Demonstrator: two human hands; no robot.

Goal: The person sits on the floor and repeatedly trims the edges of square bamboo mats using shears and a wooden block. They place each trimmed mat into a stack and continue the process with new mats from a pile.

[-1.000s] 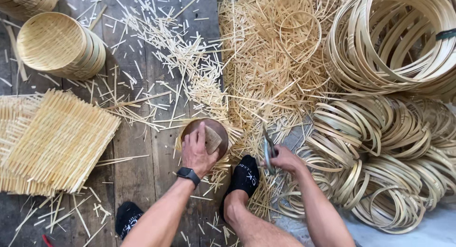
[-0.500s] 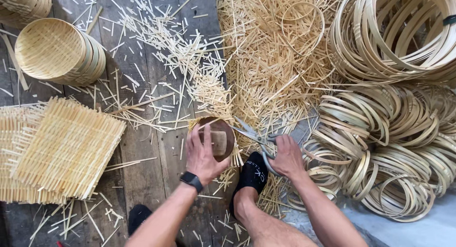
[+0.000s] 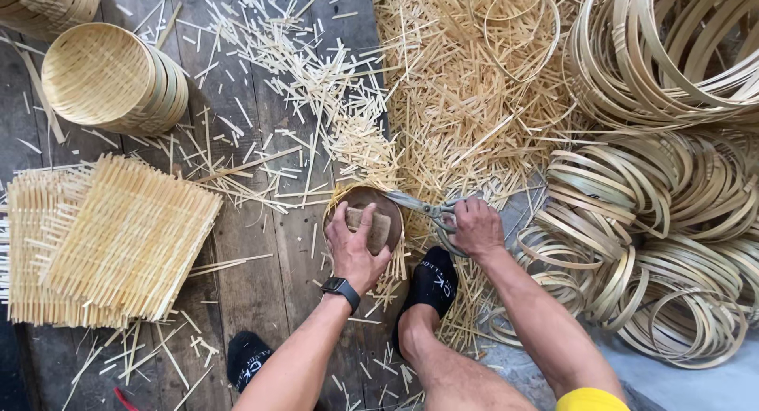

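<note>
My left hand (image 3: 353,251), with a black watch on the wrist, presses a small wooden block (image 3: 371,225) onto a round brown disc (image 3: 365,199) that sits on a woven bamboo piece on the plank floor. My right hand (image 3: 477,227) grips the handles of metal scissors (image 3: 419,207), whose blades reach left to the disc's upper right edge. Cut bamboo strip ends stick out around the disc. My right foot in a black sock (image 3: 433,282) rests just below the scissors.
Square woven bamboo mats (image 3: 111,241) lie at the left, with round woven baskets (image 3: 111,79) stacked behind them. Piled bamboo hoops (image 3: 672,221) fill the right side. Loose bamboo offcuts (image 3: 466,87) cover the floor ahead. My left foot (image 3: 249,359) is below.
My right hand has brought the scissors up and left to the disc's edge. My left hand has stayed on the disc, now holding the block flat.
</note>
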